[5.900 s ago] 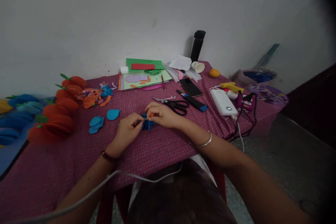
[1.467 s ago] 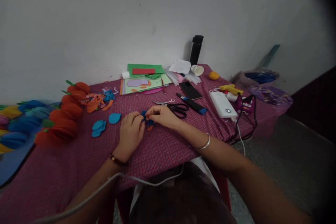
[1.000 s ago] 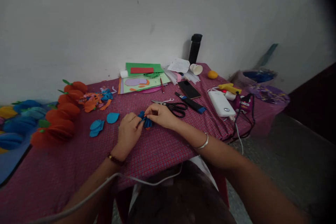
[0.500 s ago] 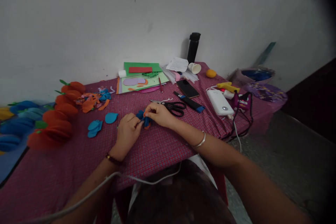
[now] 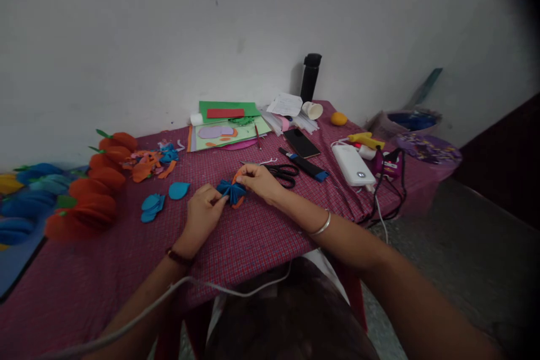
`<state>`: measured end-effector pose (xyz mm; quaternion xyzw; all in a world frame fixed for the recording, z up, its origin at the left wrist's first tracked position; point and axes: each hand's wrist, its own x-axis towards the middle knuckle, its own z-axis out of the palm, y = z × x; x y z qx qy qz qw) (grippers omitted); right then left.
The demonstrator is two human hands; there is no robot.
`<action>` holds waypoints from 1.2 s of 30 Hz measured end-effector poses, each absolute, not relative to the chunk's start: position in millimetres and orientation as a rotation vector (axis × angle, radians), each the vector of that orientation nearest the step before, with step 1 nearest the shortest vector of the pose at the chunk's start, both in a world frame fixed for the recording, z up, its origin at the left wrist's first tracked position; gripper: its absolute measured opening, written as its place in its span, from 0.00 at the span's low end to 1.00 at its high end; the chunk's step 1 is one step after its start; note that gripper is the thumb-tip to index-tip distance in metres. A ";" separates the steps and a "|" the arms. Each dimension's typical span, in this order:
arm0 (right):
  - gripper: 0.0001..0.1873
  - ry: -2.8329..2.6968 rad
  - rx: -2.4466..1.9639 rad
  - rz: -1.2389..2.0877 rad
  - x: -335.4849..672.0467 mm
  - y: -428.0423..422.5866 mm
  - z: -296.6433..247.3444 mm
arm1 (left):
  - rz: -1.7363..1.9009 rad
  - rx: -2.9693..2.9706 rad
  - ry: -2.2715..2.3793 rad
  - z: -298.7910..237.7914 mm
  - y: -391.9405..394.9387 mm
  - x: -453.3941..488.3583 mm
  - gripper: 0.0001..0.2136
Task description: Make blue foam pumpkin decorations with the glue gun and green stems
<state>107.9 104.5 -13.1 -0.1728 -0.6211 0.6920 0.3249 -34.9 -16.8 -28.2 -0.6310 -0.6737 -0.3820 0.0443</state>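
Between my hands, above the checked tablecloth, is a blue pleated flower-like piece (image 5: 230, 192) with an orange piece (image 5: 239, 202) behind it; both look like felt or foam sheet. My left hand (image 5: 205, 206) pinches the blue pleats from the left with thumb and fingers. From the right, my right hand (image 5: 258, 181) pinches the orange piece's upper edge. Black-handled scissors (image 5: 286, 174) lie just past my right hand, their blades partly hidden. Left of my left hand lie a single blue petal cutout (image 5: 179, 190) and a small stack of blue petals (image 5: 152, 206).
Orange pumpkin-like shapes (image 5: 99, 180) line the left side, near orange and blue scraps (image 5: 147, 163). Coloured sheets (image 5: 230, 109), a phone (image 5: 301, 142) and a black bottle (image 5: 310, 77) stand or lie toward the wall. At right are a power bank (image 5: 352, 164) and a yellow glue gun (image 5: 366, 139).
My right hand has shifted slightly right and up, from the middle of the blue piece to the orange edge. The blue pleats now show more fully, fanned out. My left hand keeps its pinch.
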 end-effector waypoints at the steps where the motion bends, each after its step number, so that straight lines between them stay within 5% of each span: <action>1: 0.03 -1.626 -0.454 1.795 108.5 106.1 -11.9 | -1.152 -1.924 -2.048 -27.8 -17.1 -34.8 0.13; 15: 0.13 -2.056 -0.616 1.144 123.2 136.2 -10.0 | -0.859 -1.822 -1.672 -13.9 -38.8 -48.5 0.10; 26: 0.11 -1.977 -0.538 1.416 120.5 91.6 -5.5 | -1.159 -1.702 -1.880 -15.5 -34.1 -64.7 0.07; 36: 0.13 -2.004 -0.649 1.591 120.2 94.9 -18.2 | -1.217 -1.794 -2.067 -12.5 -22.2 -74.7 0.15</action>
